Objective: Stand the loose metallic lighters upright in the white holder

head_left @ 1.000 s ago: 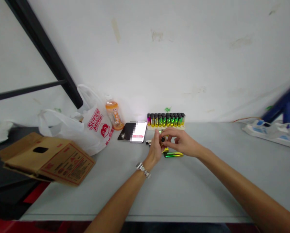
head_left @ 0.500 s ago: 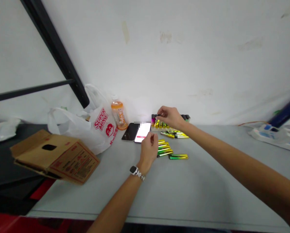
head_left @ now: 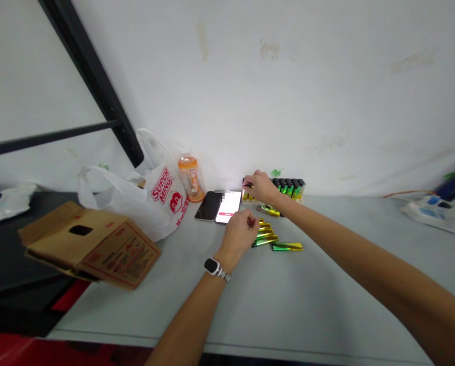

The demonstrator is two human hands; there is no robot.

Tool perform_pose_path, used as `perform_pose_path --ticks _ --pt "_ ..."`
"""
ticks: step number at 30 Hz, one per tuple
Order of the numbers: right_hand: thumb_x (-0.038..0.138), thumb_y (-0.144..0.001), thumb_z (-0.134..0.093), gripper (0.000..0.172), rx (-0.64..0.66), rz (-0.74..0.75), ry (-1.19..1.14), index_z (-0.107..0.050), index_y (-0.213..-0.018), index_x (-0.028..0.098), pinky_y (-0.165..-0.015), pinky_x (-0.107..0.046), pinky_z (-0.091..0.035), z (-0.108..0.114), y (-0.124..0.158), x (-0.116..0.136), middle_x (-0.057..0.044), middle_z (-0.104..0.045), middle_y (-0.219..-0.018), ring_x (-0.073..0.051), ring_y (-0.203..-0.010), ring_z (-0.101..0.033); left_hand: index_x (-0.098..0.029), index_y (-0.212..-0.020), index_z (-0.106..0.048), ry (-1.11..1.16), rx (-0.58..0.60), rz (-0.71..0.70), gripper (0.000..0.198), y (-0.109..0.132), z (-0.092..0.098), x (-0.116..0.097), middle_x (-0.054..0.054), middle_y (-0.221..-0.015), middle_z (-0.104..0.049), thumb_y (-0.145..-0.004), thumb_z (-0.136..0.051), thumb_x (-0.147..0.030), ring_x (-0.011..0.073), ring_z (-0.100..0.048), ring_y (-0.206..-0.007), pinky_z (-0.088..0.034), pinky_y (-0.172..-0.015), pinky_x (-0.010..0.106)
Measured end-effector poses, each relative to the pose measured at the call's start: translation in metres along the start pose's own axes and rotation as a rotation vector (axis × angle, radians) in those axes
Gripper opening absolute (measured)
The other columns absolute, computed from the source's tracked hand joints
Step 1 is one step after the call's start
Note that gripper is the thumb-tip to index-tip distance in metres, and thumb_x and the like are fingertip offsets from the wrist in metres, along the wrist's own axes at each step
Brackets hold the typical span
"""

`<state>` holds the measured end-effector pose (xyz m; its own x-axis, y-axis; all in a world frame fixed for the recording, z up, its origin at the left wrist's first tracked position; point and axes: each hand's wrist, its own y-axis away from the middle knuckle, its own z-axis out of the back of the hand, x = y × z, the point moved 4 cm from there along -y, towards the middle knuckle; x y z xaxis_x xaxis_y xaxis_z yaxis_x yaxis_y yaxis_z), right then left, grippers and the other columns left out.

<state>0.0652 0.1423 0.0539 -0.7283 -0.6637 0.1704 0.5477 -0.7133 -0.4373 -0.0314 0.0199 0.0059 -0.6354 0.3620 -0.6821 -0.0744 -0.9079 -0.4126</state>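
My right hand [head_left: 263, 187] is at the left end of an upright row of lighters [head_left: 290, 187] with black tops, standing in a clear tray against the wall. Its fingers are pinched on a lighter [head_left: 248, 184], of which only a small dark and yellow part shows. Lower down, my left hand [head_left: 242, 231] has its fingers curled beside several loose yellow-green lighters [head_left: 265, 237] lying on the table. Whatever it may hold is hidden. One lighter [head_left: 287, 247] lies apart to the right, and another pair or so [head_left: 269, 210] rests under my right wrist.
Two phones, one dark [head_left: 207, 206] and one lit [head_left: 228, 206], lie left of the tray. An orange drink bottle [head_left: 191, 178], a white plastic bag [head_left: 154, 203] and an open cardboard box [head_left: 93, 244] stand further left. A white power strip [head_left: 436, 216] sits far right.
The view has shifted slightly, so most things sit further right. My right hand has moved left relative to the tray, uncovering more upright lighters. My left hand stays by the loose lighters.
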Motion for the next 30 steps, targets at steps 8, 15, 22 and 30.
perform_pose_path --ticks 8,15,22,30 --pt "0.032 -0.094 -0.047 0.036 -0.092 -0.018 0.177 -0.067 -0.121 0.018 -0.088 -0.043 -0.031 0.004 0.03 0.014 -0.016 -0.052 -0.11 -0.031 -0.105 -0.039 -0.019 -0.079 -0.061 -0.196 0.063 -0.051 0.004 -0.002 -0.006 -0.002 0.004 -0.08 -0.063 -0.081 -0.06 -0.015 0.0211 -0.057 -0.084 -0.045 -0.075 0.033" --pt "0.023 -0.09 -0.05 0.041 -0.132 -0.058 -0.011 -0.057 -0.129 0.015 -0.087 -0.037 -0.037 -0.001 0.079 0.009 -0.013 -0.053 -0.108 -0.026 -0.101 -0.046 -0.017 -0.086 -0.062 -0.201 0.122 -0.116 0.007 -0.002 -0.015 0.003 0.007 -0.092 -0.062 -0.082 -0.06 -0.012 0.0235 -0.057 -0.094 -0.048 -0.083 0.037" --pt "0.023 -0.088 -0.054 0.023 -0.092 -0.222 -0.039 -0.069 -0.104 0.017 -0.09 -0.035 -0.038 0.006 0.139 -0.017 -0.01 -0.059 -0.099 -0.024 -0.101 -0.051 -0.017 -0.083 -0.062 -0.119 0.142 -0.135 0.009 -0.003 -0.032 0.003 0.005 -0.088 -0.06 -0.085 -0.056 -0.012 0.0196 -0.058 -0.087 -0.049 -0.081 0.034" --pt "0.027 -0.084 -0.059 0.023 0.109 -0.238 0.136 -0.072 -0.101 0.018 -0.088 -0.036 -0.037 0.008 0.119 -0.031 -0.012 -0.066 -0.101 -0.026 -0.104 -0.054 -0.018 -0.084 -0.062 -0.096 0.097 -0.18 0.008 -0.005 -0.04 -0.006 0.005 -0.09 -0.062 -0.086 -0.055 -0.016 0.0205 -0.057 -0.091 -0.047 -0.084 0.035"
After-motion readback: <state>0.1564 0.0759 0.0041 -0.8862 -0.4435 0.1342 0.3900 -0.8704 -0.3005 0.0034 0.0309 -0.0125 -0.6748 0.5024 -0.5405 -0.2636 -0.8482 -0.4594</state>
